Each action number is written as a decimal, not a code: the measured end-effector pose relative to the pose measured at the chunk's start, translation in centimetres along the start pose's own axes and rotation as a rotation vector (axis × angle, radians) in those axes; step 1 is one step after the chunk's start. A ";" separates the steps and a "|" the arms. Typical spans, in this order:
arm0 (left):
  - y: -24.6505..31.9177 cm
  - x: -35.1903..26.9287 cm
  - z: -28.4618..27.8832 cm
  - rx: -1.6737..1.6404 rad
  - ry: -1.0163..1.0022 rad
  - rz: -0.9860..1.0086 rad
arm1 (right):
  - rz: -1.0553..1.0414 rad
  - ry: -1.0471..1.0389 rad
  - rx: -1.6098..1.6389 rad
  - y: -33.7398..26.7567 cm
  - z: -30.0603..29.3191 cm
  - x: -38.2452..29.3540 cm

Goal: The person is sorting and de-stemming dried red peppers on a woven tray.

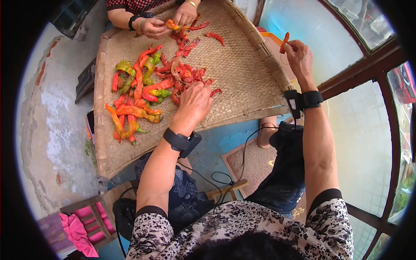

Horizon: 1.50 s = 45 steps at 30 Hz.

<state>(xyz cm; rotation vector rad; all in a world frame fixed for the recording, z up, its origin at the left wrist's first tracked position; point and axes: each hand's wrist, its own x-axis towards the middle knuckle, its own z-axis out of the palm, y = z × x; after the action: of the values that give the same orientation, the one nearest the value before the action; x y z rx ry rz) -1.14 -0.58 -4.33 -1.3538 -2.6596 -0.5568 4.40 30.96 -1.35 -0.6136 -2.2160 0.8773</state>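
Observation:
My right hand (pixel 299 60) is raised past the right rim of a woven tray (pixel 240 78). It pinches a piece of orange-red chili pepper (pixel 284 43) between thumb and fingers. On the tray, my left hand (pixel 195 101) rests over the near side of a pile of wrinkled, dried red chilies (pixel 191 73). The back of the hand hides its fingertips, so a hold on a chili cannot be made out. Left of that pile lie fresher red, orange and green peppers (pixel 138 81).
Across the tray, another person's hands (pixel 154 28) hold an orange pepper (pixel 173 25). Beyond the right rim stands an orange-edged container (pixel 271 35). Glass panes (pixel 357 146) flank my right arm. Black cables (pixel 242 162) hang below the tray. A pink cloth (pixel 76 232) drapes over a wooden chair (pixel 97 221).

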 end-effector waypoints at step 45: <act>-4.4 2.4 -0.9 0.173 0.080 -0.215 | 0.099 0.043 -0.019 -0.1 0.9 0.7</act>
<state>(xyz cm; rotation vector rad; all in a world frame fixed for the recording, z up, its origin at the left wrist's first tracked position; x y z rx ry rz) -6.19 -1.47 -4.07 -0.9878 -2.7313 -0.3810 3.28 30.93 -1.51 -0.7501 -2.1732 0.8860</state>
